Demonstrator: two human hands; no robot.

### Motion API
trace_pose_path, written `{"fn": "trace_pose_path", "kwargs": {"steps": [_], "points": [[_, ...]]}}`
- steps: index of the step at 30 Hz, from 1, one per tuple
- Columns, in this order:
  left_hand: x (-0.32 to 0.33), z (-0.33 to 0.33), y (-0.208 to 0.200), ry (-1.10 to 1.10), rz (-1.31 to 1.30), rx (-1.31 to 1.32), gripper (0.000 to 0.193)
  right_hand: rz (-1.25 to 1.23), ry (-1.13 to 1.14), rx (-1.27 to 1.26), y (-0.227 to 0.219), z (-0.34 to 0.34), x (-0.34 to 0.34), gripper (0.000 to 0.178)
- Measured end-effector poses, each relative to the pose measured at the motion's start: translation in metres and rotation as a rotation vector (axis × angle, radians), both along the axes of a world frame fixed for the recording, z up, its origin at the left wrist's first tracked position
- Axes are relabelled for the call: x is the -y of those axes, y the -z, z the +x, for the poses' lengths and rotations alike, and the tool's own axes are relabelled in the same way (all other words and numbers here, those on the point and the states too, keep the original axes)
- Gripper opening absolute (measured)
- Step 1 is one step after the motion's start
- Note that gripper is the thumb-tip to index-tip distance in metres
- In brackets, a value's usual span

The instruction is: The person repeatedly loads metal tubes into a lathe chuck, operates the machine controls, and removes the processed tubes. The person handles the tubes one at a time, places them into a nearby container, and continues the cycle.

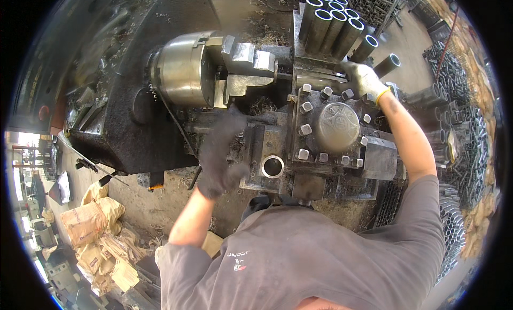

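Note:
My left hand (220, 155), in a dark glove and smeared by motion, is below the lathe chuck (184, 69). Its fingers point up toward the chuck jaws (248, 59), the thumb is apart, and nothing shows between them. Beside the thumb, a short metal tube (273, 167) stands on end on the carriage. My right hand (366, 81), in a white glove with a yellow cuff, reaches past the square tool post (337, 127) to a single upright tube (365, 48). Its fingertips are blurred and partly hidden, so I cannot tell whether they grip anything.
A cluster of upright tubes (331, 24) stands behind the tool post, with another tube (388, 65) at its right. Square-headed bolts (305, 129) ring the tool post. More stacked tubes (435, 118) and metal parts lie at the right. Brown paper sacks (88, 224) lie at lower left.

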State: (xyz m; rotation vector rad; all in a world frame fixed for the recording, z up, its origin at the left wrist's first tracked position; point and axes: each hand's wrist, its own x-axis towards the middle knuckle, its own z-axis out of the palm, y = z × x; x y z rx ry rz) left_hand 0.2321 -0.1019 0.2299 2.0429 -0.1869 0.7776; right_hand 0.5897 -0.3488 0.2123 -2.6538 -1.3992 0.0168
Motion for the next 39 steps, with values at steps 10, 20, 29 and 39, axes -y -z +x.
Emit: {"fn": "trace_pose_path", "kwargs": {"steps": [10,20,29,39], "points": [[0.023,0.027,0.013,0.057,-0.477,-0.614,0.06,0.182,-0.888,0.153,-0.152,-0.119,-0.085,0.052],[-0.021,-0.013,0.003,-0.376,-0.229,-0.327,0.055,-0.252,-0.061,0.224,-0.111,-0.027,-0.051,0.032],[-0.05,-0.162,0.199,-0.866,-1.181,-0.455,0.033,-0.202,-0.121,-0.311,-0.006,0.003,-0.038,0.04],[-0.14,-0.282,0.214,-1.24,-1.421,0.131,0.057,-0.182,-0.216,-0.439,-0.012,0.002,-0.05,0.041]]}}
